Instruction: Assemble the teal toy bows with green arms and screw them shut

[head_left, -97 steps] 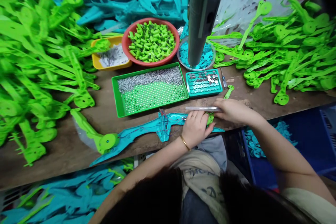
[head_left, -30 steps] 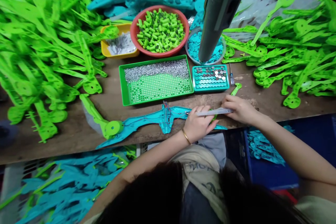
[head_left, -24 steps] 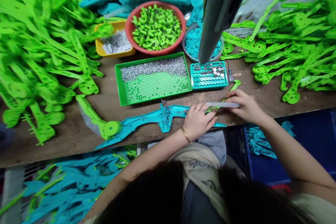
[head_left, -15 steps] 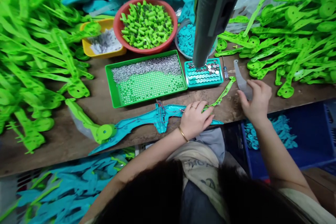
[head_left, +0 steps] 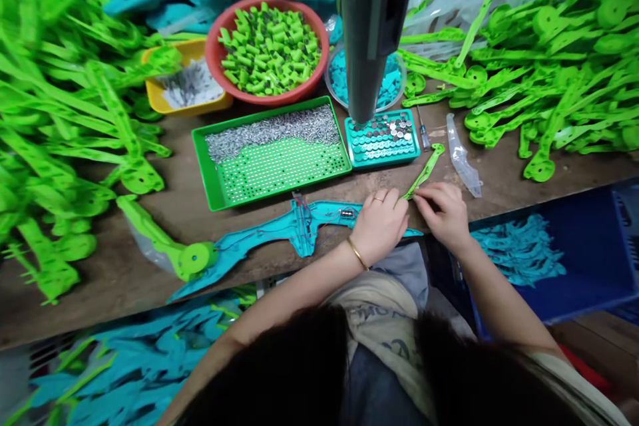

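Note:
A blue bow-shaped plastic half-shell (head_left: 269, 229), with thin wires and a small metal coil in it, lies across the table's front. A slim green plastic arm (head_left: 424, 172) slants up from its right end. My left hand (head_left: 382, 223) is closed over where the two meet; its fingers hide the joint. My right hand (head_left: 444, 213) has its fingertips pinched together at the green arm's near end. Just beyond it lies a clear curved plastic piece (head_left: 464, 158), touched by neither hand. Another green arm with a round end (head_left: 194, 258) sits on the bow's left end.
A green tray of small metal screws (head_left: 207, 193) and a teal tray of round parts (head_left: 355, 161) stand behind the bow, with a screwdriver (head_left: 424, 136) beside. A dark post (head_left: 369, 46) rises behind them. Green arms are heaped left and right. A blue crate (head_left: 594, 246) is below right.
My right hand has let go of the clear curved piece, left it on the table, and moved left to the green arm. My left hand stays over the joint, its fingers more curled.

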The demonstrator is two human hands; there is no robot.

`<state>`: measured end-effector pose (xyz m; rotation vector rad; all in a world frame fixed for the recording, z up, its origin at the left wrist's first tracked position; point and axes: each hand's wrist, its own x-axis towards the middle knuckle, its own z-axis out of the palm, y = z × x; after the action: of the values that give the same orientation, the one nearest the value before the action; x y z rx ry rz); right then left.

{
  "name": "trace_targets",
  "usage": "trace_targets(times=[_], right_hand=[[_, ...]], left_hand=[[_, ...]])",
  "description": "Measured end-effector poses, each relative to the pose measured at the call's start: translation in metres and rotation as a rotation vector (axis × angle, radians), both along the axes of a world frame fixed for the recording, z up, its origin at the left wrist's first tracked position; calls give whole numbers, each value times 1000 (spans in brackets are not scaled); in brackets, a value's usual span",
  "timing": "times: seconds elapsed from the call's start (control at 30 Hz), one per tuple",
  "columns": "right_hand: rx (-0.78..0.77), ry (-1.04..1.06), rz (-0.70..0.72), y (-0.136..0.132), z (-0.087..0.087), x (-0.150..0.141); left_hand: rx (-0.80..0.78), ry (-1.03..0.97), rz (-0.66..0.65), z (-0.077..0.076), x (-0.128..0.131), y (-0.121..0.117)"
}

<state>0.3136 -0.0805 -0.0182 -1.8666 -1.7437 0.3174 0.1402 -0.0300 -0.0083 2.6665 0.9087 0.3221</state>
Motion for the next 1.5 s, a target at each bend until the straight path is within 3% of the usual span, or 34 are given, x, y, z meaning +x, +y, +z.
trace_targets(times=[0.3, 0.7, 1.1, 1.23, 1.5], right_hand=[[-36, 20, 30, 6, 0, 1], [57, -210, 150, 5, -12, 10], [108, -338, 296, 1, -6, 15], [31, -316, 235, -3, -6, 11], [116, -338, 106, -5, -11, 1]], left_hand=[[-23, -122, -64, -15, -1, 2], [-26, -111, -84, -13, -2, 4], [-9, -121, -80, -10, -1, 4], [-27, -101, -85, -10, -1, 4], [-51, -83, -84, -11, -1, 4]])
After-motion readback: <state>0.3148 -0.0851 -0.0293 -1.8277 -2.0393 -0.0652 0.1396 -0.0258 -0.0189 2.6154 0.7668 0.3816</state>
